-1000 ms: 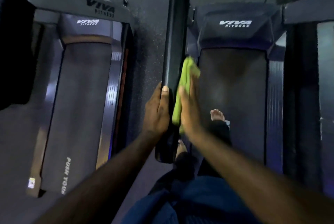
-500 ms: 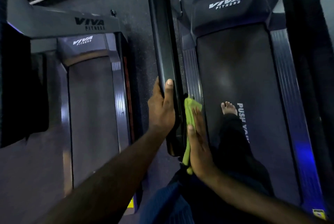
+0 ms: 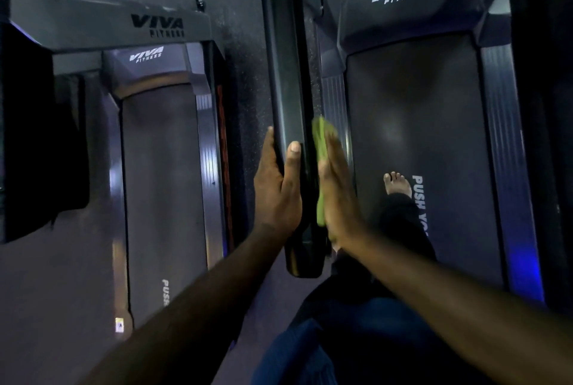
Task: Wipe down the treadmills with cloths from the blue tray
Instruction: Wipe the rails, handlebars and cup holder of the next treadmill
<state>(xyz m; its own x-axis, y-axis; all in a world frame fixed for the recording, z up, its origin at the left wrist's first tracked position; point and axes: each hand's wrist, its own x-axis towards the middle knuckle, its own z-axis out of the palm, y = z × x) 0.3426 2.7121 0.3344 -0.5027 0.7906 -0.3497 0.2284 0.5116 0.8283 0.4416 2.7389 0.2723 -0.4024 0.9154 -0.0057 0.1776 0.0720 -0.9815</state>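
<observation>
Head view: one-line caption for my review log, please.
Left hand grips the handrail; right hand presses a green cloth against its side.

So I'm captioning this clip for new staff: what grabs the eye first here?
The bright green cloth, pressed flat by the right hand against the black handrail at centre. The left hand grips the rail's other side, and a bare foot stands on the right treadmill belt.

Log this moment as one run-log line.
step: wiping handrail | right hand: flat, pressing green cloth to rail side | left hand: gripping rail | treadmill belt: underfoot
</observation>
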